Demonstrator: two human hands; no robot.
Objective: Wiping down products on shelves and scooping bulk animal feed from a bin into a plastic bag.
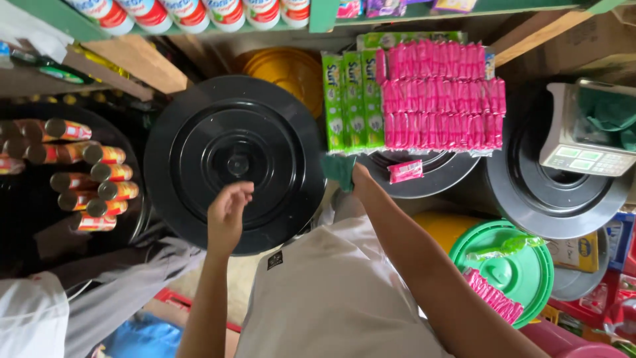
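Note:
My right hand (354, 178) is closed on a small green sachet (338, 170), held between a large black round lid (233, 162) and a stack of sachet strips. That stack has green strips (352, 99) on the left and pink strips (442, 96) on the right, lying on a second dark lid (424, 178). One loose pink sachet (405, 171) lies just right of my right hand. My left hand (227, 213) hovers over the near edge of the black lid, fingers loosely curled with nothing in them.
Several red-and-gold cans (86, 176) lie at the left. A weighing scale (586, 129) stands on a third black lid (560, 199) at right. A green lid (510, 272) carries more pink sachets. A yellow tub (288, 69) and a shelf of bottles (192, 13) lie beyond.

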